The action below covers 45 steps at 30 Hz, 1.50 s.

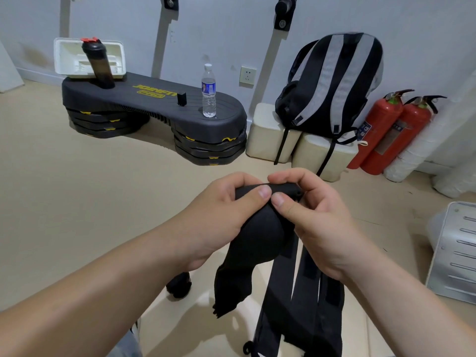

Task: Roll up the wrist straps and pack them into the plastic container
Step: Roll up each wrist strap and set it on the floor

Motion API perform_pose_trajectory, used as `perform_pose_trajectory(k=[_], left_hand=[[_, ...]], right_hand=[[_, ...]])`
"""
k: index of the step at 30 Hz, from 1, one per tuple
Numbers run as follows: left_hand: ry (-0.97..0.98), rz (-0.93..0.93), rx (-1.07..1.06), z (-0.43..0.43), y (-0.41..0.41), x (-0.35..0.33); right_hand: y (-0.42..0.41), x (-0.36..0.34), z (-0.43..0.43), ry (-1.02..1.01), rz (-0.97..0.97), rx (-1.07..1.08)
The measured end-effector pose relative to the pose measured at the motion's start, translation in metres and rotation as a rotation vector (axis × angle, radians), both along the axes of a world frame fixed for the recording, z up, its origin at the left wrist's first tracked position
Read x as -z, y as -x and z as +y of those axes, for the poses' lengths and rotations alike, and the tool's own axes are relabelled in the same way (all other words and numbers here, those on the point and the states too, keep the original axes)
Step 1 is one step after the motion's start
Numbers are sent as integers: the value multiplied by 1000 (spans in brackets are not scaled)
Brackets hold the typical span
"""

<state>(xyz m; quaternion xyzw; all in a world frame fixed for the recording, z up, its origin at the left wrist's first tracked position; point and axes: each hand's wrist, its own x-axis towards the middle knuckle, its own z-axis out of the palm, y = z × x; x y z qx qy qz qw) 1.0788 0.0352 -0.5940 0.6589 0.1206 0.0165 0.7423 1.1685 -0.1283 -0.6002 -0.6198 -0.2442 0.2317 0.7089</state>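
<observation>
Though slack below, strap (253,237) top in 2-hand grip (270,195)

Pale wall (219,27), beige floor (77,189), black step platform (154,104) (yellow lettering), backpack (332,86).

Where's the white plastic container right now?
Head view, far left: the white plastic container stands on the black step platform, behind the dark shaker bottle.

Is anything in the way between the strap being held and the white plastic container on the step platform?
Yes: a black shaker bottle stands on the step platform, right in front of the open side of the plastic container. The left hand and right hand both pinch the wrist strap.
</observation>
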Motion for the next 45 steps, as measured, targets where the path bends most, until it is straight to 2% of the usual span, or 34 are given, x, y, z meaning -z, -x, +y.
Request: perform_pose_trajectory(k=[2, 4, 8, 9, 10, 11, 14, 16, 19, 22, 31, 39, 45], left_hand=[[15, -70, -18, 2, 1, -1], [-82, -148, -58, 4, 2, -1], [-654, -372, -93, 10, 2, 2], [-763, -435, -106, 12, 1, 3], [-786, -462, -123, 12, 1, 4], [-725, -430, -131, 12, 1, 2], [-307, -219, -90, 6, 5, -7], [-104, -85, -55, 3, 5, -8], [42, 33, -39, -2, 3, -7], [5, 84, -73, -6, 1, -3], [-193, -4, -112, -10, 6, 0], [-331, -49, -36, -9, 9, -3], [-497, -233, 43, 3, 12, -12]], right_hand=[[-1, -5, 0, 9, 106, -37], [0, -10, 1, 56, 143, -104], [6, -8, 7, 66, 166, -127], [6, -7, 8, 70, 141, -108], [6, -6, 9, 64, 117, -76], [4, -4, 9, 47, 99, -52], [4, 0, 7, 5, 102, -29], [5, 0, 6, 3, 105, -44], [5, 2, 5, -5, 90, -33], [5, 6, 5, 58, 26, -37], [7, 2, 7, 302, -7, -44], [9, 7, 7, 328, 77, -63], [9, 3, 9, 291, 76, -125]])
